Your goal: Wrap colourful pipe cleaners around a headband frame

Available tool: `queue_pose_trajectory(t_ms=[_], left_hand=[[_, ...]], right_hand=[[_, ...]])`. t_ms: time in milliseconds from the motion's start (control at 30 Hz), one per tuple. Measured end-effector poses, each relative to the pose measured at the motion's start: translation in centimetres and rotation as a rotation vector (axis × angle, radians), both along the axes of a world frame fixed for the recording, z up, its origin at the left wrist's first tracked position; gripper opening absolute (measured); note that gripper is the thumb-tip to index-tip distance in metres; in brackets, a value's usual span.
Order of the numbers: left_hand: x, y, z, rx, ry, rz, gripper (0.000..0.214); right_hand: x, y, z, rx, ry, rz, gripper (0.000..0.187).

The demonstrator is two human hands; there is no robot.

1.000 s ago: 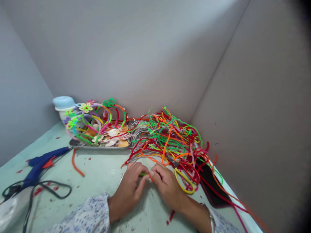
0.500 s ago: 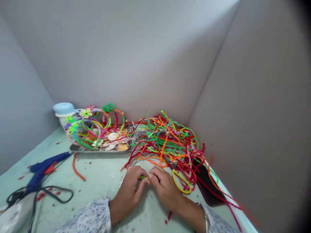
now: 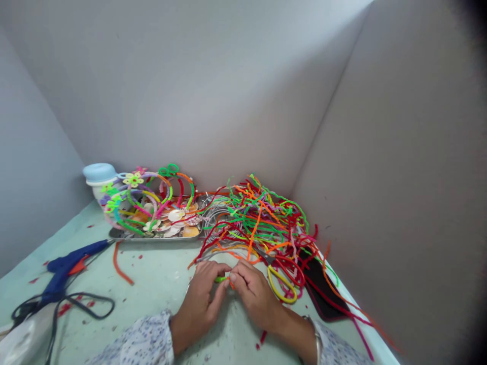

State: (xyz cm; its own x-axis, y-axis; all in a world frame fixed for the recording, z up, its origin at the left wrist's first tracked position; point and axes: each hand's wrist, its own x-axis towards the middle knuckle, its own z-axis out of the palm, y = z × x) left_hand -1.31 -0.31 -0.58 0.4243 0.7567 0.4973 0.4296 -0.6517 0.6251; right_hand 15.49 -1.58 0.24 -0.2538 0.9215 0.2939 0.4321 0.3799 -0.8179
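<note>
My left hand [image 3: 203, 294] and my right hand [image 3: 253, 291] meet fingertip to fingertip low in the middle of the view. Both are closed in a pinch on a short green pipe cleaner piece [image 3: 220, 278], with a bit of orange showing beside it. Just beyond my fingers lies a big tangled pile of pipe cleaners [image 3: 262, 223] in red, green, orange and pink. Scissors with yellow handles [image 3: 280, 284] lie right of my right hand.
A metal tray [image 3: 152, 235] at the back left holds decorated headbands and paper flowers, with a pale blue-lidded jar [image 3: 99, 175] behind. A blue glue gun [image 3: 64, 268] and its black cord lie left. A dark phone [image 3: 321, 291] lies right. Grey walls enclose the table.
My hands stay pinched together on the green piece; they sit slightly further left in the picture as the view has shifted a little. Nothing else has moved.
</note>
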Motion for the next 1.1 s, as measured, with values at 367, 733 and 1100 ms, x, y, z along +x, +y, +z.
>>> queue_pose_trajectory(t_ms=[367,733,1100], left_hand=[[-0.1,0.4,-0.5,0.032,0.007,-0.013,0.018],[0.1,0.1,0.3,0.015,-0.028,0.051,0.018],[0.0,0.2,0.5,-0.106,-0.117,0.076,0.016]], right_hand=[[-0.3,0.4,-0.2,-0.010,0.009,-0.033,0.020],[-0.7,0.1,1.0,0.132,-0.055,-0.048,0.021],[-0.8,-0.9,1.1,0.242,-0.029,-0.230,0.014]])
